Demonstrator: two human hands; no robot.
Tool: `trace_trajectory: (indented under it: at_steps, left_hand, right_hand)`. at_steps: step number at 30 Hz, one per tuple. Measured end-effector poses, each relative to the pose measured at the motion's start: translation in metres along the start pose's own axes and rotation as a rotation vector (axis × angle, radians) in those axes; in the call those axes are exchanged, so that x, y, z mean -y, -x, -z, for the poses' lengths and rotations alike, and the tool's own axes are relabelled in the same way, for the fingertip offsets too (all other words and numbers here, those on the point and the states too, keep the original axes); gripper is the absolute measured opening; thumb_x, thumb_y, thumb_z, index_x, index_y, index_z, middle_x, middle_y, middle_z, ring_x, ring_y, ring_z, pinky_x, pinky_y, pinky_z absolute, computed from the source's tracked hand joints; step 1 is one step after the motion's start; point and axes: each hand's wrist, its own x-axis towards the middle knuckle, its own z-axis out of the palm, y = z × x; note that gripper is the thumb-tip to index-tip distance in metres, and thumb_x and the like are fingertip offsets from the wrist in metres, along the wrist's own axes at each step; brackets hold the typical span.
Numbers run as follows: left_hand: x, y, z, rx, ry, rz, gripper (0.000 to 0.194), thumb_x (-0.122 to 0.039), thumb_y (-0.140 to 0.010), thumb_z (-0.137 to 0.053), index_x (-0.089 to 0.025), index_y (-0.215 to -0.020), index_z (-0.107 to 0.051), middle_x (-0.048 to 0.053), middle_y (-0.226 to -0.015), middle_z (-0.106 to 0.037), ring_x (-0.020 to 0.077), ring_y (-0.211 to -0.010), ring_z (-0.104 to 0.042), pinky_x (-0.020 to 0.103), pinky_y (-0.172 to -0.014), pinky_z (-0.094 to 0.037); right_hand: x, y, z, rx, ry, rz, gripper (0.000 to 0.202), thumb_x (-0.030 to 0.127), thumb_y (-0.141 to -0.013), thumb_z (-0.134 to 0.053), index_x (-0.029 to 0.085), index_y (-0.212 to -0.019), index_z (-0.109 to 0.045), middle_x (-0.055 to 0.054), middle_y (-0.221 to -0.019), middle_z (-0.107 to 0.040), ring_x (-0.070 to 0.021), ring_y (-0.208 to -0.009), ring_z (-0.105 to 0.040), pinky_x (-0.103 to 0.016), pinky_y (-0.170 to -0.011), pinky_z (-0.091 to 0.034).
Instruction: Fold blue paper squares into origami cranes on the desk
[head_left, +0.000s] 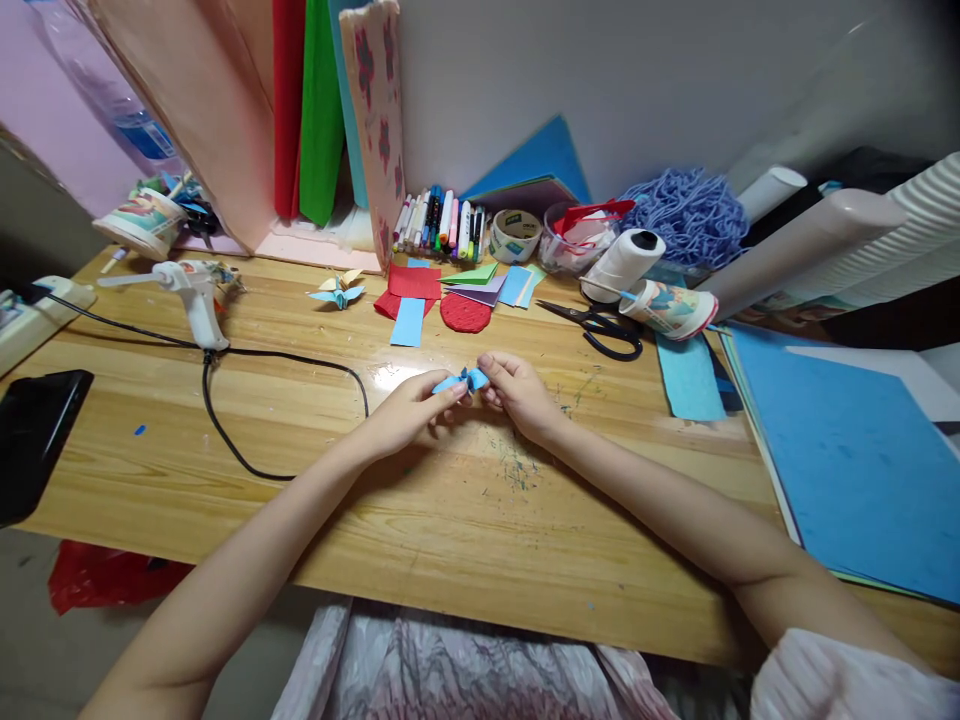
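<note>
Above the middle of the wooden table, a small blue paper crane (475,379) is held between my two hands. My left hand (409,412) pinches its left wing between thumb and fingers. The right wing is in the closed fingers of my right hand (519,396). A dark tip stands up at the crane's centre, and its underside is partly hidden by my fingers. Farther back on the left lie small folded paper cranes (337,292), one blue and one pale yellow. Red crepe paper and blue strips (407,322) lie beyond my hands.
A white glue gun (196,305) stands at the left, its black cord looping toward my left hand. Black-handled scissors (600,325), a tipped paper cup (671,308) and blue paper sheets (862,450) lie to the right. Several markers (442,225) line the back.
</note>
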Motion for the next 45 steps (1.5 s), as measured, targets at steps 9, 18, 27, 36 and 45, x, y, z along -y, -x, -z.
trace_trajectory:
  at_steps: [9, 18, 27, 36, 45]
  left_hand:
    - [0.001, -0.003, 0.002, -0.107, 0.151, -0.015, 0.031, -0.038, -0.076, -0.064, -0.015, -0.096, -0.062, 0.003, -0.085, -0.062, 0.0099, -0.067, -0.056, 0.024, -0.064, -0.047]
    - [0.005, -0.007, 0.000, -0.259, 0.109, -0.011, 0.029, -0.036, -0.075, -0.063, -0.012, -0.091, -0.063, 0.005, -0.083, -0.065, 0.0123, -0.070, -0.059, 0.026, -0.067, -0.048]
    - [0.001, -0.002, 0.002, -0.303, -0.153, -0.107, 0.028, -0.036, -0.078, -0.059, -0.016, -0.095, -0.066, 0.007, -0.096, -0.067, 0.0128, -0.066, -0.061, 0.024, -0.059, -0.048]
    - [0.008, -0.003, 0.001, -0.229, -0.194, -0.145, 0.029, -0.039, -0.081, -0.056, -0.016, -0.097, -0.064, 0.004, -0.088, -0.066, 0.0130, -0.069, -0.059, 0.023, -0.061, -0.046]
    - [0.009, -0.008, 0.004, -0.102, -0.182, -0.135, 0.024, -0.035, -0.083, -0.053, -0.014, -0.087, -0.063, 0.003, -0.084, -0.065, 0.0141, -0.077, -0.056, 0.025, -0.073, -0.043]
  right_hand:
    - [0.006, 0.001, 0.004, -0.050, 0.503, 0.364, 0.022, 0.039, -0.085, -0.055, 0.019, -0.076, -0.057, 0.000, -0.071, -0.055, -0.0110, -0.062, -0.050, -0.024, -0.057, -0.039]
    - [0.008, 0.001, 0.011, -0.021, 0.796, 0.857, 0.009, 0.020, -0.083, -0.059, 0.022, -0.092, -0.062, -0.005, -0.085, -0.060, -0.0173, -0.081, -0.055, -0.032, -0.070, -0.046]
    - [0.005, -0.002, 0.014, -0.070, 0.724, 0.849, 0.005, 0.018, -0.082, -0.062, 0.021, -0.085, -0.062, -0.002, -0.077, -0.063, -0.0137, -0.072, -0.056, -0.028, -0.065, -0.046]
    - [0.006, -0.001, 0.011, 0.067, 0.738, 0.815, 0.004, 0.018, -0.084, -0.056, 0.019, -0.083, -0.059, -0.003, -0.077, -0.059, -0.0134, -0.071, -0.052, -0.028, -0.066, -0.044]
    - [0.001, -0.003, 0.011, 0.247, 0.468, 0.382, 0.016, 0.032, -0.091, -0.045, 0.018, -0.083, -0.048, -0.001, -0.079, -0.050, -0.0120, -0.072, -0.049, -0.025, -0.067, -0.042]
